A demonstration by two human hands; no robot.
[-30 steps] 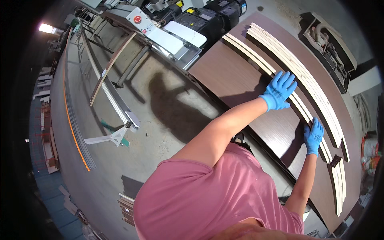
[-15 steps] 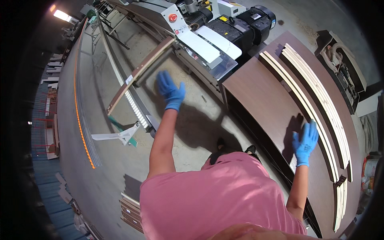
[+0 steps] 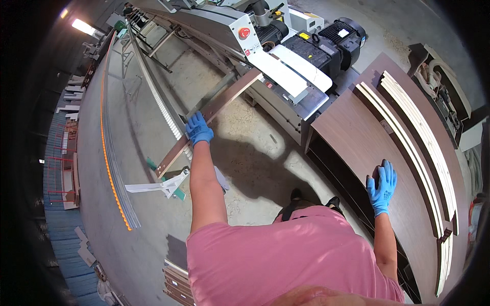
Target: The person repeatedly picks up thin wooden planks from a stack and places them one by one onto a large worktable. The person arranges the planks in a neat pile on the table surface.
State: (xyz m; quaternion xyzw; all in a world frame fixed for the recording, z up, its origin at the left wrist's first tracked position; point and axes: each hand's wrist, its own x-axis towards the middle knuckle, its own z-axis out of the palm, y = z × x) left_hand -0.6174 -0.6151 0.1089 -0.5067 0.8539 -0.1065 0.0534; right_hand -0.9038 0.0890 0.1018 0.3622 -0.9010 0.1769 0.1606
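Note:
My gloved left hand [image 3: 199, 128] is on a long brown board [image 3: 229, 96], its fingers bent over the near edge around the board's middle. That board slants from the machine's outfeed end down across a white roller rail [image 3: 165, 110]. The underside of the grip is hidden. On the right, my gloved right hand [image 3: 382, 187] is over the brown tabletop [image 3: 345, 133], fingers stretched out and holding nothing. Beyond it lie pale wooden strips [image 3: 403, 137], with a second bundle of strips [image 3: 421, 126] farther right.
The woodworking machine [image 3: 286, 71], with a red stop button [image 3: 244, 33] and black motors, stands ahead. A long rail with orange rollers [image 3: 108, 175] runs along the left. A white bracket [image 3: 162, 186] is by the board's lower end. Stacked brown boards [image 3: 177, 283] lie at lower left.
My left hand has come onto the brown board and its spread fingers have bent over it. My right hand has shifted slightly back from the strips. The view has moved a little.

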